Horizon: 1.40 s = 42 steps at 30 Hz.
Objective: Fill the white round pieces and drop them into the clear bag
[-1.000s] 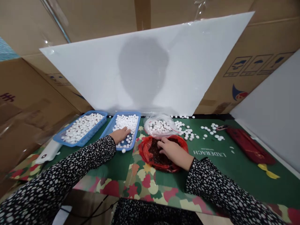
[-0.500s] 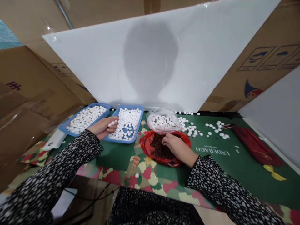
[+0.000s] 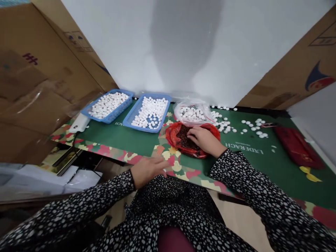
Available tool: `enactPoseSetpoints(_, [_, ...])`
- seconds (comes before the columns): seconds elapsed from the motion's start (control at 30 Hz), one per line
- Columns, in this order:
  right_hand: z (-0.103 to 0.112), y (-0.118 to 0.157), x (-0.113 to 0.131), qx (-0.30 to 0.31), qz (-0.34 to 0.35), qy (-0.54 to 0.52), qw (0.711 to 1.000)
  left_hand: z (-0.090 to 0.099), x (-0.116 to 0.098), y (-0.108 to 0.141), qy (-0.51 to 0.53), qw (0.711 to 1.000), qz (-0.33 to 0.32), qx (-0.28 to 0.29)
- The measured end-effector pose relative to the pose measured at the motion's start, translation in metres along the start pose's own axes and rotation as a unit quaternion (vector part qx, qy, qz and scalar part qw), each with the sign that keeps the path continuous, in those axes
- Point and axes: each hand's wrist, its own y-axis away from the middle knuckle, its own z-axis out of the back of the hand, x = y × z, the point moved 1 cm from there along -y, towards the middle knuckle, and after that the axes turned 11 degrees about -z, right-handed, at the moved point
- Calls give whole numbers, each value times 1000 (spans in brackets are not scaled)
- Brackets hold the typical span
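Observation:
My left hand is low over the patterned front edge of the table, palm down. A small white ball shows between its thumb and fingers. My right hand reaches into an open red plastic bag, its fingers bent into dark brown crumbly bits. Those fingertips are partly hidden, so what they pinch cannot be made out. Behind the red bag lies a clear plastic bag of white balls. Two blue baskets, a nearer one and one farther left, hold many white balls.
Loose white balls are scattered right of the bags. A dark red pouch and a yellow ribbon lie at the right. A white device sits at the left. A white board and cardboard boxes enclose the table.
My left hand has left the nearer blue basket, where it held white balls, and come down to the table's front edge. My right hand stays in the red bag. The view has tilted down.

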Motion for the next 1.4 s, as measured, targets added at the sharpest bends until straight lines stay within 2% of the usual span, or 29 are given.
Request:
enactPoseSetpoints(0.07, [1, 0, 0, 0, 0, -1, 1000, -13, 0, 2, -125, 986, -76, 76])
enactPoseSetpoints(0.17, [3, 0, 2, 6, -2, -9, 1000, -25, 2, 7, -205, 967, -105, 106])
enactPoseSetpoints(0.27, [5, 1, 3, 8, -6, -18, 1000, -22, 4, 7, -105, 990, -58, 67])
enactPoseSetpoints(0.33, [6, 1, 3, 13, -11, -28, 999, -14, 5, 0, 56, 998, 39, -4])
enactPoseSetpoints(0.37, [6, 0, 4, 16, -14, -34, 999, -9, 6, -6, 154, 982, 102, -47])
enactPoseSetpoints(0.4, [6, 0, 4, 19, -14, -39, 999, -4, 8, -13, 257, 949, 165, -86])
enactPoseSetpoints(0.47, [5, -2, 5, 20, -13, -46, 999, 3, 12, -34, 439, 855, 240, -138])
enactPoseSetpoints(0.53, [3, -4, 6, 15, -12, -46, 999, 9, 18, -61, 559, 779, 233, -163])
enactPoseSetpoints(0.6, [3, -5, 7, 5, -12, -44, 999, 12, 25, -91, 626, 730, 213, -171])
enactPoseSetpoints(0.67, [6, -6, 8, -12, -12, -44, 999, 14, 32, -119, 657, 707, 199, -172])
enactPoseSetpoints(0.7, [8, -6, 9, -22, -13, -46, 999, 14, 34, -131, 663, 704, 190, -170])
enactPoseSetpoints(0.77, [15, -4, 10, -37, -12, -73, 997, 15, 38, -150, 665, 710, 163, -166])
enactPoseSetpoints(0.87, [23, -1, 12, -45, -13, -179, 983, 13, 43, -164, 662, 719, 113, -176])
enactPoseSetpoints(1.0, [23, -1, 10, -39, -64, -327, 942, 6, 47, -165, 671, 711, 90, -192])
enactPoseSetpoints(1.07, [19, -2, 8, -22, -100, -435, 895, 2, 47, -163, 679, 703, 97, -190])
enactPoseSetpoints(1.17, [15, -4, 6, 2, -130, -577, 806, 0, 47, -160, 691, 689, 105, -189])
enactPoseSetpoints(1.23, [15, -4, 6, 6, -148, -623, 768, 0, 48, -159, 695, 686, 99, -189])
enactPoseSetpoints(1.3, [15, -4, 6, 13, -162, -642, 749, 0, 48, -158, 697, 686, 94, -185])
enactPoseSetpoints(1.4, [16, -3, 7, 24, -173, -648, 741, -1, 48, -158, 702, 681, 106, -182])
